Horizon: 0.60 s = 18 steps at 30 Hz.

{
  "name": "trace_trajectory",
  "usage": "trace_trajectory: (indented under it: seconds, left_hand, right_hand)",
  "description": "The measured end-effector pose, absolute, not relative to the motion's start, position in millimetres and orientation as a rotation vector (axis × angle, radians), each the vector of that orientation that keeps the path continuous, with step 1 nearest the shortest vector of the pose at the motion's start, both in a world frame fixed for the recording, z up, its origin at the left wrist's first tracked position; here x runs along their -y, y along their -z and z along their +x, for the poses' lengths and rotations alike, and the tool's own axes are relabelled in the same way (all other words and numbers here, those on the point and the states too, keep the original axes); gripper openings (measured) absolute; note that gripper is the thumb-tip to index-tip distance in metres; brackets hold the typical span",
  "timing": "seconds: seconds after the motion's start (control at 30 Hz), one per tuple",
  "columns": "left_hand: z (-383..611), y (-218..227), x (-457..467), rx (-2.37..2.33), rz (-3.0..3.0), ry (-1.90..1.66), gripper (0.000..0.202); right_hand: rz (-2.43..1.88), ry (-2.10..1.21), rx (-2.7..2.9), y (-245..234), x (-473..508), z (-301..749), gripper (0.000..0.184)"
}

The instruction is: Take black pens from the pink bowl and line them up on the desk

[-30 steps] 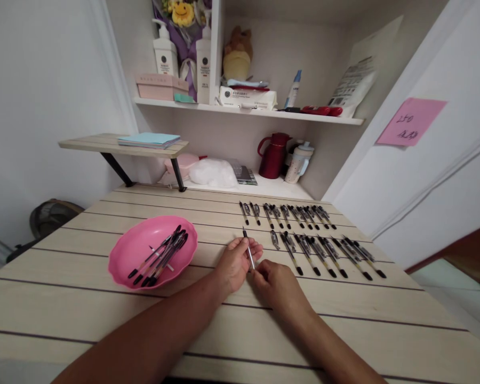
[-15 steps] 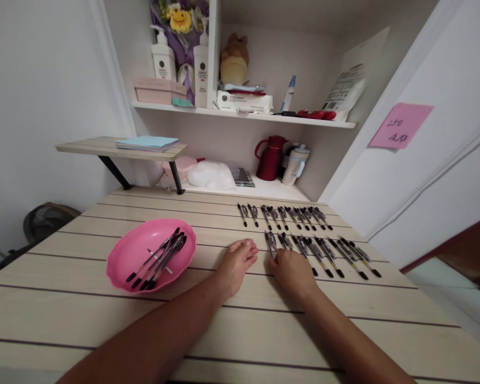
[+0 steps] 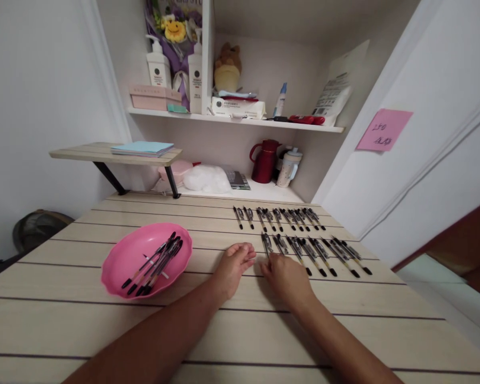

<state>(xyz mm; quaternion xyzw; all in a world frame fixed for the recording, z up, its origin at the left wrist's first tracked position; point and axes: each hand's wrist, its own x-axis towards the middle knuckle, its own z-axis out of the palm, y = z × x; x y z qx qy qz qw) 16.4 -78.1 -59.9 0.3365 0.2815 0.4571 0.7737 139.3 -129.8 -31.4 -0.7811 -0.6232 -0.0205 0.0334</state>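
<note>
My right hand (image 3: pixel 288 274) rests on the table at the left end of the front row of pens. Its fingers are curled over the lower end of a gel pen (image 3: pixel 266 244), and the fingertips are hidden under the hand. Across a small gap to the left lies my left hand (image 3: pixel 232 268), palm turned inward, fingers loosely bent and holding nothing. Several more black-capped pens (image 3: pixel 318 256) lie slanted side by side in that front row. Behind it runs a second row of similar pens (image 3: pixel 277 217).
A pink bowl (image 3: pixel 118 266) with several pens (image 3: pixel 158 264) stands on the slatted table (image 3: pixel 240 336) to the left. Behind it is a small raised shelf (image 3: pixel 80 152) with blue paper (image 3: pixel 142 148). A red jug (image 3: pixel 264 162) and a cup (image 3: pixel 288 168) stand at the back.
The whole view has shifted slightly. My right hand has slid a little toward me along the pen, showing more of its upper part. My left hand has hardly moved.
</note>
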Motion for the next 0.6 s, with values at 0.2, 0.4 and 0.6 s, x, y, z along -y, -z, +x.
trace_trajectory:
  seconds: [0.2, 0.4, 0.6]
  left_hand:
    - [14, 51, 79, -0.771, 0.975, -1.045, 0.027]
    - [-4, 18, 62, -0.939, 1.415, -1.112, 0.026]
    - [-88, -32, 38, -1.493, 2.438, -0.601, 0.031]
  right_hand:
    - [-2.150, 0.002, 2.087, 40, 154, 110, 0.026]
    - [-2.113, 0.033, 2.036, 48, 172, 109, 0.019]
    - [-2.074, 0.114, 1.938, 59, 188, 105, 0.015]
